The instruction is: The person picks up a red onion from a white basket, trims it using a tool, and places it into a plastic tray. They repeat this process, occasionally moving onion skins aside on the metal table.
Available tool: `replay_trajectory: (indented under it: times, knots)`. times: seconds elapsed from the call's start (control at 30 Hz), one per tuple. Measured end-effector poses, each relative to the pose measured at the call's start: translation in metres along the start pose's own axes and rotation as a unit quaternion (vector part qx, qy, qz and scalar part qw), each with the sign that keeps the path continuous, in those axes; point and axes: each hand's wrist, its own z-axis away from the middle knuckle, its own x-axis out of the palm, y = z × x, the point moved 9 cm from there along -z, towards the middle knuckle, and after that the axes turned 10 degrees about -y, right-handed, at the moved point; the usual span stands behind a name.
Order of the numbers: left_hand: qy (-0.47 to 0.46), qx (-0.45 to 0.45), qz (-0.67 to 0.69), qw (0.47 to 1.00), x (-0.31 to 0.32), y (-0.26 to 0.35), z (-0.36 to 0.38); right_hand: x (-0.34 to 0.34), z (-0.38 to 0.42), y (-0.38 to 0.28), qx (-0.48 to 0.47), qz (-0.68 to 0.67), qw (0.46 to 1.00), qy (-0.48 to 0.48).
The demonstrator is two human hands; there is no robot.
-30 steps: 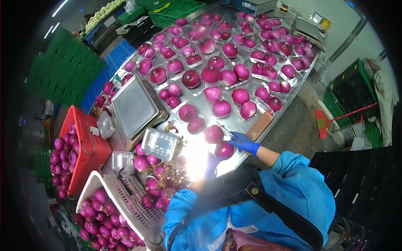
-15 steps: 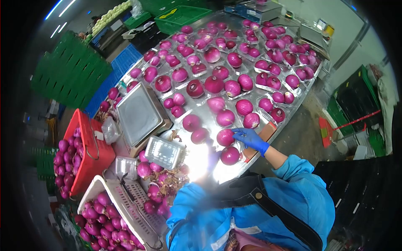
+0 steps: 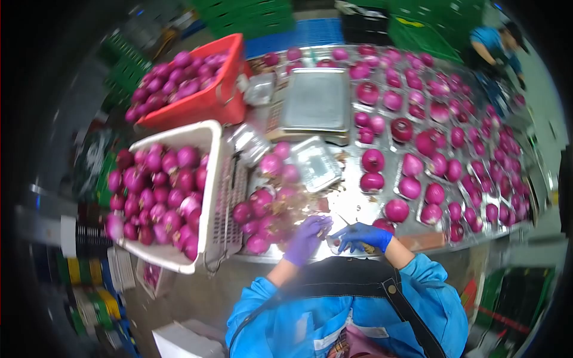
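In front of my body at the near edge of the metal table (image 3: 373, 206), both gloved hands are close together. My left hand (image 3: 305, 240), blurred, has its fingers bent towards the right; whether they hold anything does not show. My right hand (image 3: 363, 237) points left with its fingers drawn together around something small and pale that I cannot make out. Dry onion skins (image 3: 310, 209) lie just beyond my left hand. A red onion (image 3: 383, 225) rests beside my right hand, and loose red onions (image 3: 261, 203) are heaped to the left.
A white crate (image 3: 210, 140) and a red crate (image 3: 230, 98), both full of onions, stand on the left. Beyond my hands are a clear plastic tray (image 3: 316, 164) and a scale (image 3: 316, 101). Trays of onions (image 3: 439, 164) cover the right. A person (image 3: 495, 53) is at far right.
My view has swung left towards the crates. My right hand has left the onions at the table's right and come in beside my left hand, which was hidden by glare before.
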Motion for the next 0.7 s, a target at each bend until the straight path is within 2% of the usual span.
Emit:
replay_trajectory:
  times: [0.03,0.07,0.1,0.13,0.17,0.2,0.23,0.3,0.33,0.37,0.43,0.47,0.53,0.57,0.6,0.63,0.7]
  knots:
    - [0.040,0.021,0.027,0.999,-0.017,0.006,0.013,-0.018,-0.018,0.018,-0.038,-0.057,0.998,0.008]
    - [0.071,0.020,-0.221,0.972,-0.012,0.028,0.028,-0.038,-0.025,0.019,-0.044,-0.054,0.994,0.079]
    - [0.088,0.038,-0.221,0.971,-0.024,0.032,0.041,-0.059,-0.032,0.016,-0.054,-0.048,0.986,0.148]
    - [0.127,0.057,-0.357,0.924,-0.039,0.040,0.058,-0.084,-0.041,0.006,-0.080,0.113,0.965,0.222]
    - [0.168,0.067,-0.485,0.856,-0.047,0.050,0.075,-0.100,-0.049,-0.010,-0.114,0.267,0.913,0.288]
    - [0.158,0.081,-0.481,0.859,-0.034,0.060,0.086,-0.102,-0.052,-0.033,-0.138,0.388,0.848,0.335]
    - [0.151,0.028,-0.362,0.919,-0.033,0.056,0.092,-0.100,-0.054,-0.055,-0.166,0.499,0.763,0.377]
    - [0.125,0.017,-0.406,0.905,-0.005,0.075,0.106,-0.110,-0.078,-0.067,-0.102,0.609,0.709,0.339]
    - [0.096,0.027,-0.494,0.864,0.011,0.091,0.112,-0.115,-0.090,-0.070,-0.067,0.649,0.698,0.297]
    - [0.108,0.037,-0.496,0.861,0.019,0.108,0.124,-0.120,-0.099,-0.070,-0.029,0.686,0.680,0.256]
    - [0.035,0.039,-0.441,0.896,0.054,0.140,0.144,-0.141,-0.119,-0.065,0.065,0.732,0.641,0.222]
    - [0.010,0.048,-0.488,0.872,0.066,0.164,0.156,-0.144,-0.124,-0.067,0.063,0.752,0.625,0.200]
    - [0.044,0.045,-0.533,0.843,0.080,0.206,0.175,-0.153,-0.132,-0.062,0.064,0.781,0.602,0.156]
    - [0.116,0.073,-0.406,0.904,0.067,0.241,0.194,-0.156,-0.136,-0.059,0.067,0.790,0.594,0.134]
    - [0.147,0.119,-0.505,0.842,0.058,0.277,0.212,-0.155,-0.137,-0.061,0.061,0.791,0.595,0.130]
    - [0.198,0.142,-0.474,0.846,0.040,0.306,0.228,-0.153,-0.135,-0.062,0.057,0.790,0.598,0.126]
    - [0.337,0.230,-0.522,0.749,-0.006,0.373,0.267,-0.148,-0.131,-0.071,0.043,0.783,0.604,0.142]
